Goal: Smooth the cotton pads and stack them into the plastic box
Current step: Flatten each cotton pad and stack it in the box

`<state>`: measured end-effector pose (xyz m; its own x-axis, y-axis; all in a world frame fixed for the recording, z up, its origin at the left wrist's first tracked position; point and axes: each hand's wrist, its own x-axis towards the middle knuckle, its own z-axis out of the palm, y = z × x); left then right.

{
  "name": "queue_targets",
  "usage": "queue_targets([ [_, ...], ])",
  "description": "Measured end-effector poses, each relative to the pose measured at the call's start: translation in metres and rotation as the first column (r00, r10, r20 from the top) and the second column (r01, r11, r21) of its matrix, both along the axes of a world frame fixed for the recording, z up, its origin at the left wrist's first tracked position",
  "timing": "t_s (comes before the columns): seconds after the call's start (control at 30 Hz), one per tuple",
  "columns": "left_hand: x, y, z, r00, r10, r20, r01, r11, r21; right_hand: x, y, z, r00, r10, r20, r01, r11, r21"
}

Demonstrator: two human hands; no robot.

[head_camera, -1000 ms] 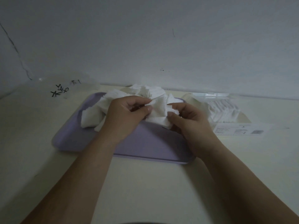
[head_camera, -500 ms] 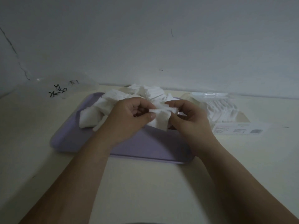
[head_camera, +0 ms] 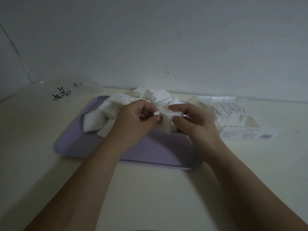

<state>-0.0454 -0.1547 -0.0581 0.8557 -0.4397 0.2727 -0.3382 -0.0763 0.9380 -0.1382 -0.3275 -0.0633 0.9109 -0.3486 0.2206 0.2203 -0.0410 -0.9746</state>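
Plain indoor room, perhaps a home: cream table (head_camera: pixel 150 197) against bare, cracked white wall (head_camera: pixel 150 39), lilac tray (head_camera: pixel 158 152).

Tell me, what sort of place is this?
Probably a plain desk in a home or small workroom, though that's a guess: a cream tabletop against a bare, cracked wall, a lilac tray heaped with cotton pads, and a clear plastic box of stacked pads beside it.

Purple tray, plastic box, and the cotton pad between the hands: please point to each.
purple tray (head_camera: pixel 156 150): head view, bare floor near front rim.
plastic box (head_camera: pixel 246 134): head view, labelled front side.
cotton pad (head_camera: pixel 165 121): head view, its middle.
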Motion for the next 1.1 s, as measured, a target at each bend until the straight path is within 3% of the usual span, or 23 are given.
queue_targets([
  [0.13, -0.003, -0.004, 0.001, 0.996, 0.067, 0.051, -0.068, 0.998, 0.016, 0.0, 0.002, -0.002, 0.999, -0.034, -0.018, 0.033, 0.996, -0.087],
  [0.27, -0.003, -0.005, 0.002, 0.994, 0.096, 0.049, -0.097, 0.995, 0.019, 0.003, 0.001, -0.006, 0.997, -0.071, 0.016, 0.072, 0.996, -0.057],
  [0.53, -0.005, -0.005, 0.003, 0.999, 0.041, -0.014, -0.042, 0.997, -0.071, 0.007, 0.002, -0.011, 0.998, -0.053, 0.038, 0.057, 0.994, -0.098],
  [0.87, -0.007, -0.007, 0.004, 1.0, -0.003, 0.002, 0.003, 0.994, -0.11, 0.002, 0.003, -0.012, 0.995, 0.008, -0.099, -0.024, 0.986, -0.166],
  [1.1, -0.01, -0.01, 0.001, 0.997, 0.031, 0.073, -0.029, 0.999, -0.026, 0.0, 0.003, -0.011, 0.994, -0.026, -0.11, -0.014, 0.937, -0.35],
])
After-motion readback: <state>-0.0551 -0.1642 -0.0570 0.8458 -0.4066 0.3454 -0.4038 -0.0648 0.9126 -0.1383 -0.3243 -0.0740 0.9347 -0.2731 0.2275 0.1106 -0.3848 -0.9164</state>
